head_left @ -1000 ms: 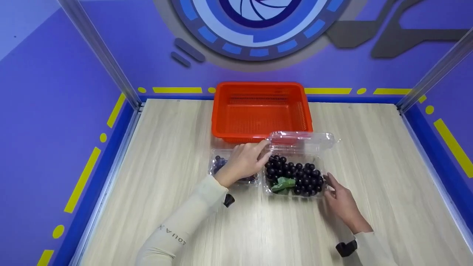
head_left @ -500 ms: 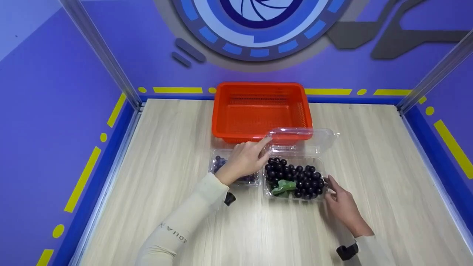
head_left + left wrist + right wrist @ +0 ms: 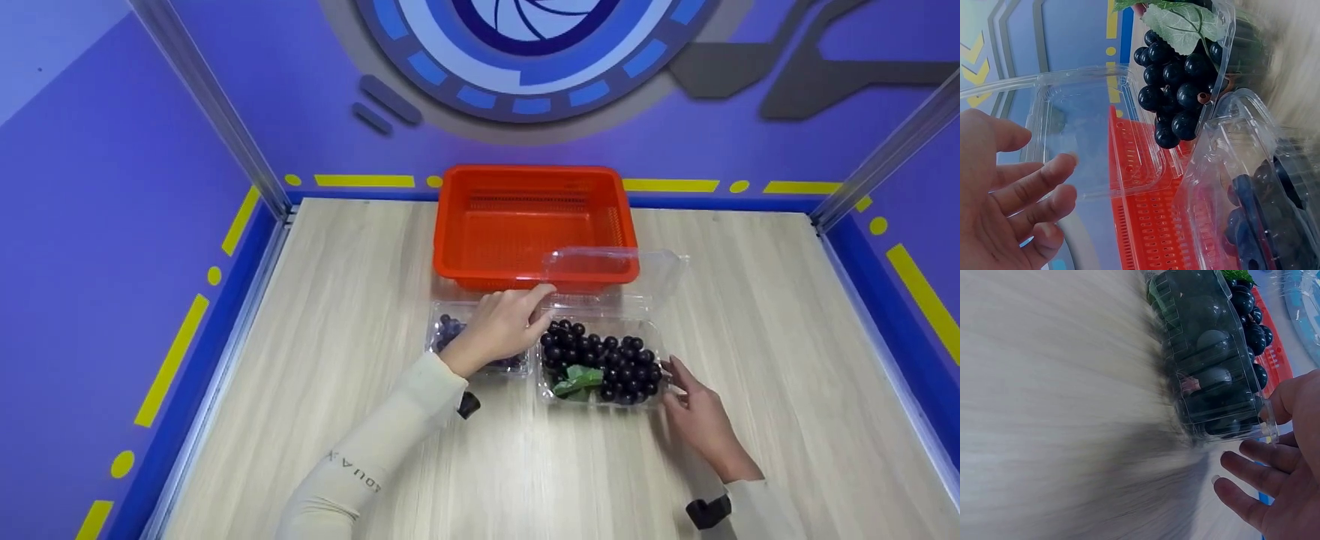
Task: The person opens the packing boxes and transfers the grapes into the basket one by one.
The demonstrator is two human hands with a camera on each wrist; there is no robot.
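In the head view, a clear plastic clamshell (image 3: 551, 400) with its lid (image 3: 660, 277) raised holds dark purple grapes (image 3: 626, 367) and a green leaf (image 3: 579, 381). My left hand (image 3: 496, 326) hovers over a second, smaller clear clamshell (image 3: 437, 337), near the lid's left end. In the left wrist view its fingers (image 3: 1044, 183) are loosely bent with nothing between them; whether they touch the lid is unclear. My right hand (image 3: 701, 420) is at the right end of the grape clamshell. The right wrist view shows thumb and forefinger on either side of its rim (image 3: 1269, 422), pinching it.
Behind the clamshells stands a red plastic basket (image 3: 442, 255), partly seen through the raised lid. Dark round fruit (image 3: 1289, 225) shows inside the smaller clamshell. Blue printed panels (image 3: 375, 157) enclose the wooden table (image 3: 360, 262) at the back and sides.
The lid has swung further back and stands more upright over the basket's front edge. Both hands have stayed nearly in place.
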